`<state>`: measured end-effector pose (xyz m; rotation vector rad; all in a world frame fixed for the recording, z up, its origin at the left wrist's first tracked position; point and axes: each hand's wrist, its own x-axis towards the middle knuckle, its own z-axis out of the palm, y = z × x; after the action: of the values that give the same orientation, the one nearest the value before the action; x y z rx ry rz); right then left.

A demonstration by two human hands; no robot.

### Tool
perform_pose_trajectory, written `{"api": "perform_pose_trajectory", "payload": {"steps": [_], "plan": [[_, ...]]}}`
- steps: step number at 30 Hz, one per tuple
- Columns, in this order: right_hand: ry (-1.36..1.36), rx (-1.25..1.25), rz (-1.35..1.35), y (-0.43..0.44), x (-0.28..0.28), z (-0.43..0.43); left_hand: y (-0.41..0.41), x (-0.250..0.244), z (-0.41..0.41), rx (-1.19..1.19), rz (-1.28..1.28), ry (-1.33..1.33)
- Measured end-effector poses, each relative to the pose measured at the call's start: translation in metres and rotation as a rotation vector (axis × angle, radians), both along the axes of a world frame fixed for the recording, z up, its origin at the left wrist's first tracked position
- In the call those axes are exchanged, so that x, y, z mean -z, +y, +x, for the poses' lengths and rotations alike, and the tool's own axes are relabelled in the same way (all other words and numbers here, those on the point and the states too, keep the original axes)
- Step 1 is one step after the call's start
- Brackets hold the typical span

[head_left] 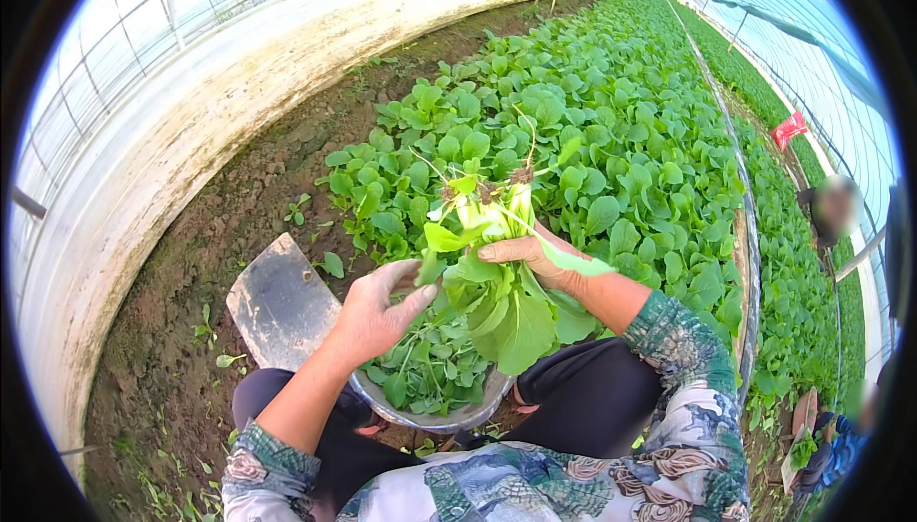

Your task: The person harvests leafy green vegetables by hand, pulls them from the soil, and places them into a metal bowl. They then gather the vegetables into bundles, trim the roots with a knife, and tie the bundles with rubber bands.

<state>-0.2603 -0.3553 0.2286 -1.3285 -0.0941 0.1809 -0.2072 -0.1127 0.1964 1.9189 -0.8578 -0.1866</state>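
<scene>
My right hand (534, 257) grips a bunch of leafy greens (516, 314), roots up and leaves hanging down. Soil clings to the roots, and the pale stems show above my thumb. To the left of the bunch is my left hand (380, 311), its thumb and fingers apart. Its fingertips are close to a leaf at the bunch's side; whether they touch it is not plain. Beneath both hands, a round basin (458, 422) between my knees holds loose green leaves (430, 371).
A worn flat panel (286, 300) lies left of the basin on bare soil (179, 300). Dense greens (573, 128) grow ahead. A whitish plastic wall (236, 85) curves along the left. At right are a long strip (745, 235), a red bag (790, 129) and other people (838, 450).
</scene>
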Motion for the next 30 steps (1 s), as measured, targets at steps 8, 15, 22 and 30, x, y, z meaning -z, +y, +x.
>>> {"api": "perform_pose_trajectory", "payload": {"steps": [8,15,22,30], "plan": [[0.19,0.025,0.294,0.036,0.009,-0.044,0.005,-0.012,-0.013,0.025,-0.282,0.527],[0.245,0.08,0.37,0.05,0.023,-0.061,0.001,0.007,-0.05,0.221,-0.343,0.755],[0.156,0.07,0.496,0.045,0.054,-0.057,0.003,0.031,-0.067,0.083,-0.312,0.683],[0.267,-0.032,0.451,0.048,0.058,-0.047,0.005,0.044,-0.081,-0.177,-0.398,0.624]]}}
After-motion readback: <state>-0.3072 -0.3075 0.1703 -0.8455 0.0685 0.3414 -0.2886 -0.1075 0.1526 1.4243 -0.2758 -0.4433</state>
